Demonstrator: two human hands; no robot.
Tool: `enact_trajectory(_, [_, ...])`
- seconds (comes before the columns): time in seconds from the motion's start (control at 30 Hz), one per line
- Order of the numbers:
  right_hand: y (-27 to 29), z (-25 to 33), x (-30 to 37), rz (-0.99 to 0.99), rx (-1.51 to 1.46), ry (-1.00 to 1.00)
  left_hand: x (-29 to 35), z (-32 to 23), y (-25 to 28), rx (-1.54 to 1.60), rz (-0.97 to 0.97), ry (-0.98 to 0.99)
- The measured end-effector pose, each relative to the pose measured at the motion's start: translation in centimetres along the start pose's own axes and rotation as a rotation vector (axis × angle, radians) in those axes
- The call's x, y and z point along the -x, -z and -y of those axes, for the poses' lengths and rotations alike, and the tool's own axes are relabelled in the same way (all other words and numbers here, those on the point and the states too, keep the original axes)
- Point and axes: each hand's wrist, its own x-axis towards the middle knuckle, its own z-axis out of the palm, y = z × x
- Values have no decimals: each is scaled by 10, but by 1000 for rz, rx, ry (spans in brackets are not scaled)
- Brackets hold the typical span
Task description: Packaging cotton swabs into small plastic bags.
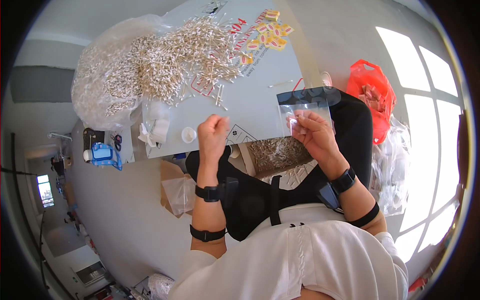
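My right hand pinches a small clear plastic bag between thumb and fingers, over the table's right front corner. The bag lies partly against a dark-edged clear sheet or larger bag, hard to tell apart. My left hand is raised at the table's front edge with its fingers curled closed; what they hold, if anything, cannot be made out. Beyond it a large heap of cotton swabs spreads over the table, spilling from a big clear bag. Close to my left hand stands a small white round cup.
Yellow paper packets lie at the table's far right. Below its edge, a cardboard box contains many swabs. A red plastic bag sits on the right. At left are a blue-and-white bottle, scissors and white tissue.
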Motion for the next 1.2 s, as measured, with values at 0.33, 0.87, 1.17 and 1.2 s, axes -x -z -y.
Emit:
enact_trajectory(0.33, [22, 9, 1, -88, 117, 100, 18, -54, -121, 649, 281, 99])
enact_trajectory(0.87, [51, 49, 4, -112, 630, 280, 12, -79, -187, 550, 463, 87])
enact_trajectory(1.17, [67, 69, 13, -327, 1507, 858, -7, -87, -217, -69, 258, -528])
enact_trajectory(1.2, [68, 72, 13, -336, 1510, 856, -7, -94, -224, -65, 265, -530])
